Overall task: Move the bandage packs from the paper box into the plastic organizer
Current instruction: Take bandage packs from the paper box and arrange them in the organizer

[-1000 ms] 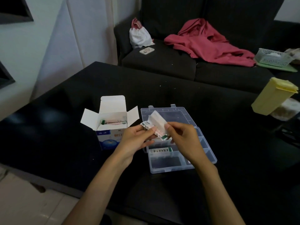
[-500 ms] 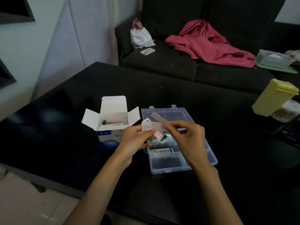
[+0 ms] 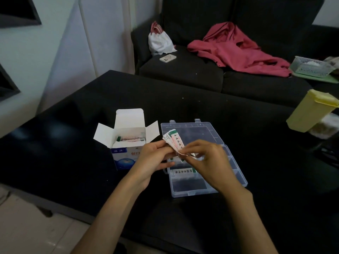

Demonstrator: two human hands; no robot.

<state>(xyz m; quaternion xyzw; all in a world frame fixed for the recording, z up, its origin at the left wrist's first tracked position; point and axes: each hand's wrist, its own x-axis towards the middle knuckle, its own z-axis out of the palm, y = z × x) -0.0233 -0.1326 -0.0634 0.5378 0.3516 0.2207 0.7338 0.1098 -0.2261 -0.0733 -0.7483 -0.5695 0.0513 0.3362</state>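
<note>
Both the left hand (image 3: 153,158) and right hand (image 3: 211,158) pinch the bandage packs (image 3: 175,143), hiding their lower ends. The packs fan up-left over the plastic organizer (image 3: 236,173); the paper box (image 3: 126,143) stands open

— What sort of place is this looking like?

— A home, a living room. A dark sofa (image 3: 183,74) is sitting at twelve o'clock beyond the black desk (image 3: 73,143).

— Anything lying on it?

— A pink garment (image 3: 238,50) is sprawling over the cushions, a white drawstring bag (image 3: 160,41) is leaning at eleven o'clock, with a phone (image 3: 167,58) lying just beside it. Pale floor tiles (image 3: 27,231) are showing at seven o'clock.
</note>
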